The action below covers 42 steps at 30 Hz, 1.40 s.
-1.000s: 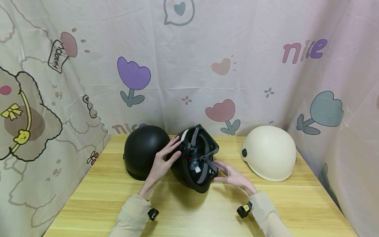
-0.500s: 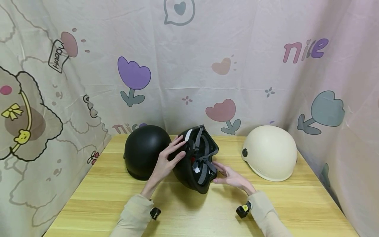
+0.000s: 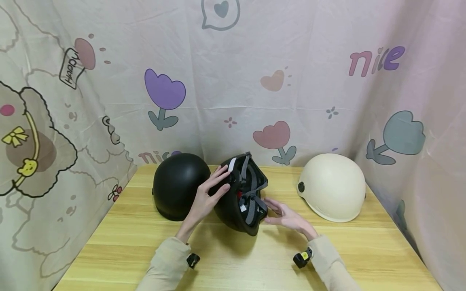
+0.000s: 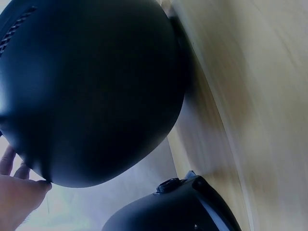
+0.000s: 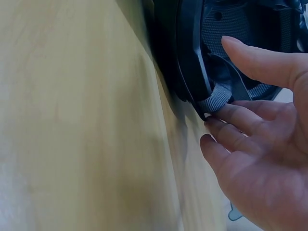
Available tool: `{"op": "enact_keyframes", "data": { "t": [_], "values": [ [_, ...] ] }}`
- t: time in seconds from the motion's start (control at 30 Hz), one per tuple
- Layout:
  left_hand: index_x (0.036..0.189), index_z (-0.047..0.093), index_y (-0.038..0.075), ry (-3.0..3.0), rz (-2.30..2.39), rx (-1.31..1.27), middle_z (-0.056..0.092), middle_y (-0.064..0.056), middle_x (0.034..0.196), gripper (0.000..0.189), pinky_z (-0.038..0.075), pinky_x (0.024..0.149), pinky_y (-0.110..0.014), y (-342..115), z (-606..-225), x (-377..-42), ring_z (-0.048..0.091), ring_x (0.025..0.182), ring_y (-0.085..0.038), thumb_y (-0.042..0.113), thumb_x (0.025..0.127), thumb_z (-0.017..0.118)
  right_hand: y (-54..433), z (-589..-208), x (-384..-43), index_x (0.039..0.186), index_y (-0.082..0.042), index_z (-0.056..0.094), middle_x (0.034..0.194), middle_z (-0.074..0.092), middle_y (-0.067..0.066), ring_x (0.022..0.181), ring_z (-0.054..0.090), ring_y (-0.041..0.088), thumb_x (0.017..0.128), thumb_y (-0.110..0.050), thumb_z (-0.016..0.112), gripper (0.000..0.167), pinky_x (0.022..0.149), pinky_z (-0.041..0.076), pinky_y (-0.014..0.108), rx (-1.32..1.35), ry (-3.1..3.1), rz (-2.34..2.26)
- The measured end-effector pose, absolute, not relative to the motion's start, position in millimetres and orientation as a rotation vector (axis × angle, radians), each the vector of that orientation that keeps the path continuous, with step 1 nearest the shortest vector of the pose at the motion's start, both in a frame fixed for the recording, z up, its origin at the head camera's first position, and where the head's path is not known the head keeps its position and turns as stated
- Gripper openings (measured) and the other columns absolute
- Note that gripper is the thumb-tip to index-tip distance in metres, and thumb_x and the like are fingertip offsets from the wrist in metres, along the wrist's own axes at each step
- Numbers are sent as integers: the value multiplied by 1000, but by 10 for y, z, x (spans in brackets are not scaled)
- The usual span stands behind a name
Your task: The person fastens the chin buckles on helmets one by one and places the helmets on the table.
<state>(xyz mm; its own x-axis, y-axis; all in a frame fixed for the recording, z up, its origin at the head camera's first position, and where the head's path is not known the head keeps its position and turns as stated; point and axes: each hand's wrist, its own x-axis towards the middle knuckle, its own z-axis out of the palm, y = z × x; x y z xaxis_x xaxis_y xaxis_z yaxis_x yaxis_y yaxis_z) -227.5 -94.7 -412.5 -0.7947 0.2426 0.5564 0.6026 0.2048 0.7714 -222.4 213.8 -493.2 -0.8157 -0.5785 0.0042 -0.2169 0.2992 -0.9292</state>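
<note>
The left hand [image 3: 206, 198] is resting against the outer shell of the tipped black helmet [image 3: 233, 210], fingers straight and spread, the fingertips lying at the rim near its top; it is pressing, not curling round anything. In the left wrist view only a bit of this hand [image 4: 17, 199] is showing, at the edge of the dark shell. The right hand [image 3: 287, 216] is lying open at about 3 o'clock from that helmet, fingers relaxed and reaching toward the rim. In the right wrist view the right hand's fingertips [image 5: 226, 118] are touching the grey strap [image 5: 216, 102] where it is hanging over the rim.

The tipped black helmet is standing on its side at the middle of the wooden table [image 3: 127, 242], its padded inside facing the person and slightly right. A second black helmet [image 3: 178, 186] is sitting dome-up at about 9 o'clock from it, just beside it. A cream helmet [image 3: 333, 188] is sitting dome-up at 3 o'clock, well apart. A printed cloth [image 3: 233, 81] is hanging behind the table.
</note>
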Motion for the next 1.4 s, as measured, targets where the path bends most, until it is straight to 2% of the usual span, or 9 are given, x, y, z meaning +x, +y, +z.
{"op": "enact_keyframes", "data": {
  "t": [0.17,0.37,0.7,0.8,1.07,1.13,1.23,1.3,1.4],
  "values": [
    [138,63,13,-2179,-1617,-805,51,-6,154,41,19,126,-54,-940,-4119,-2282,31,153,-30,10,97,65,2176,-4911,-2221,157,10,12,161,24,32,148,25,51,98,-15,63,82,118,23,64,-710,2229,-1527],
    [139,62,13,-2220,-1577,-793,48,-6,156,41,12,127,-57,-943,-4117,-2299,29,154,-25,11,99,63,2192,-4917,-2235,157,9,15,160,26,32,147,27,52,99,-16,63,80,118,25,64,-741,2239,-1531],
    [139,63,12,-2204,-1582,-800,48,-7,156,40,12,127,-57,-932,-4140,-2330,31,153,-31,10,98,64,2139,-4846,-2251,152,7,33,158,33,31,150,26,47,95,-15,68,71,122,18,60,-744,2431,-1623],
    [139,62,12,-2204,-1584,-798,48,-7,156,40,12,127,-57,-931,-4141,-2330,31,153,-30,10,98,64,2092,-4781,-2247,154,4,32,158,35,28,151,25,44,94,-16,70,74,122,17,58,-749,2466,-1658],
    [138,63,12,-2202,-1596,-797,48,-7,156,40,12,127,-56,-932,-4138,-2331,31,153,-31,10,98,63,1904,-4523,-2206,160,-12,26,163,32,19,154,24,31,94,-17,72,80,126,19,30,-819,2470,-1726],
    [138,63,12,-2197,-1599,-800,49,-8,156,40,12,127,-56,-931,-4141,-2333,31,153,-31,9,98,63,1851,-4453,-2196,159,-14,28,163,32,17,154,25,27,94,-18,72,79,127,20,32,-851,2495,-1717],
    [138,63,12,-2192,-1610,-799,49,-8,155,40,12,127,-56,-927,-4139,-2331,31,153,-31,9,98,64,1777,-4345,-2187,159,-21,31,163,35,11,153,28,21,93,-19,73,78,126,21,44,-886,2517,-1711],
    [137,63,12,-2193,-1615,-794,49,-8,155,40,13,127,-55,-922,-4133,-2327,31,153,-30,9,98,64,1733,-4281,-2184,158,-23,32,161,37,11,152,31,21,92,-18,74,78,125,22,53,-931,2528,-1711],
    [137,64,12,-2195,-1618,-786,50,-7,155,39,13,127,-56,-916,-4129,-2324,31,153,-30,10,98,65,1676,-4193,-2196,157,-23,33,159,40,12,149,35,22,92,-17,74,78,122,25,57,-987,2550,-1699]
  ]
}}
